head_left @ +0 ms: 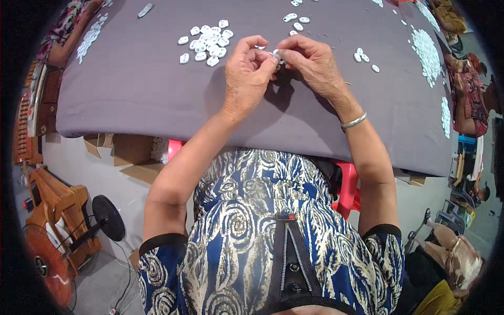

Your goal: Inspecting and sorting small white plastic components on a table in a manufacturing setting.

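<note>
Above the near part of a grey-clothed table (147,94), my two hands meet with their fingertips together. Pinched between them is a small white plastic piece (276,54), mostly covered by the fingers. My left hand (245,79) is closed on it from the left, thumb against forefinger. From the other side my right hand (316,64) also closes on it. Left of my left hand lies a loose heap of white oval pieces (209,43) with dark spots. A few similar white pieces (358,55) rest beyond my right hand, and others (297,26) lie farther back.
Flat spreads of small white pieces lie at the right (426,55) and far left (90,39). Thin pins (347,83) are scattered on the cloth. Another person's arm (65,39) rests at the left edge. A fan (50,262) stands at lower left, near cardboard (134,149).
</note>
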Demonstrator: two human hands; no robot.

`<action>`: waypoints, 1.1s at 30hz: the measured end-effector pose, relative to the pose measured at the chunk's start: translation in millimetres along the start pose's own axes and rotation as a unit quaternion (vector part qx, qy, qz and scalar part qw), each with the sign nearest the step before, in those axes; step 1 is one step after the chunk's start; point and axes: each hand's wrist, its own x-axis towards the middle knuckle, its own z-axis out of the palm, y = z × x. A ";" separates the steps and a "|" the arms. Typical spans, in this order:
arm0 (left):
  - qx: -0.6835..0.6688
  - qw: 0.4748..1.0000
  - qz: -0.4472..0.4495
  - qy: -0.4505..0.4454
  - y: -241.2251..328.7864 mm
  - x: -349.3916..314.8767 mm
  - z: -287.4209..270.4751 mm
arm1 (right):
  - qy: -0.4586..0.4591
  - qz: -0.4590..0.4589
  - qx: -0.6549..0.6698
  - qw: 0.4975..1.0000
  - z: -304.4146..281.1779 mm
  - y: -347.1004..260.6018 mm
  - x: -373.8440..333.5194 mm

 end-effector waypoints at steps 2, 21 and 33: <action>0.015 1.000 0.008 -0.005 -0.3 -0.8 0.4 | -0.012 0.005 0.003 1.000 -1.3 0.6 -0.5; 0.013 0.999 -0.044 0.011 4.6 -1.5 0.9 | 0.058 -0.067 -0.041 0.995 1.4 -6.8 -2.9; -0.030 0.999 -0.011 -0.012 -2.0 0.1 -1.4 | 0.027 -0.117 -0.055 0.991 -6.6 -10.7 -4.7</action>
